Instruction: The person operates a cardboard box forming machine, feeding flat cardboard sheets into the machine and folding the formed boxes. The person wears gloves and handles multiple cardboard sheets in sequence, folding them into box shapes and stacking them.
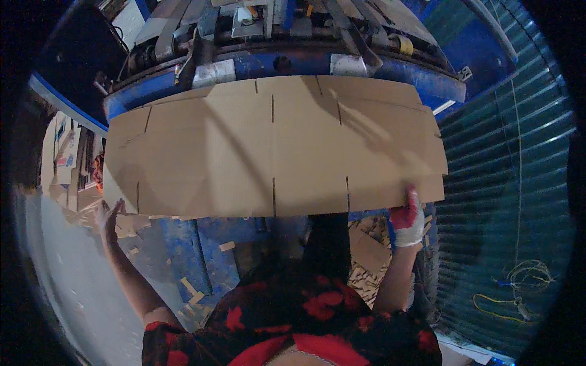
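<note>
A wide, flat sheet of brown cardboard (244,146) with slots cut into its long edges spans the space in front of me. Its near left corner is gripped by my bare left hand (108,216), thumb on top. At the near right corner, my right hand (408,219) wears a white and red work glove and pinches the sheet with the thumb above. The fingers of both hands are partly hidden under the board. The far edge of the sheet lies against the front of a blue machine (274,63) with rollers and metal guides.
Stacked cardboard pieces (67,158) stand at the far left. Cardboard offcuts (369,256) are piled below the sheet at right, with more scraps on the floor (85,274). A corrugated green wall (488,201) runs along my right, with a coiled cable (530,277) hanging on it.
</note>
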Available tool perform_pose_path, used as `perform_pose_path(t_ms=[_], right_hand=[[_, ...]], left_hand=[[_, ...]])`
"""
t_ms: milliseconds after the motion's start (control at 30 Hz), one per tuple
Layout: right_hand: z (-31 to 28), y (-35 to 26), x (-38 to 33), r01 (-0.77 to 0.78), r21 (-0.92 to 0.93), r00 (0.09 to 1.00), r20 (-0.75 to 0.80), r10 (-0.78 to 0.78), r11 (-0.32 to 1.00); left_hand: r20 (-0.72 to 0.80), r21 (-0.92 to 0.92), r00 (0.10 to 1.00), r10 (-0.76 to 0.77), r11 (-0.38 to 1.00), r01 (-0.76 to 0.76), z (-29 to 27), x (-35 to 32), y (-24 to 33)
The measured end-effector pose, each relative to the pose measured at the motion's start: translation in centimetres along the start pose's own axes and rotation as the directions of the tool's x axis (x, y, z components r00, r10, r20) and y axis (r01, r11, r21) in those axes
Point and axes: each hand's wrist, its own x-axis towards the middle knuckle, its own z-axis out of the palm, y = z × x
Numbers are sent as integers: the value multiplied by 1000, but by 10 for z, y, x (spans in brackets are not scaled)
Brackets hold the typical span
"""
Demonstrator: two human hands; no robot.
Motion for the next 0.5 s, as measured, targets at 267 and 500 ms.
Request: perform_pose_path(t_ms=[267, 500], right_hand=[[32, -9, -13, 349, -170, 936, 24, -350, 922], [43, -22, -3, 467, -396, 883, 244, -400, 791]], left_hand=[[188, -692, 981, -47, 703, 167, -20, -8, 13], [-520, -830, 837, 172, 133, -542, -51, -97, 89]])
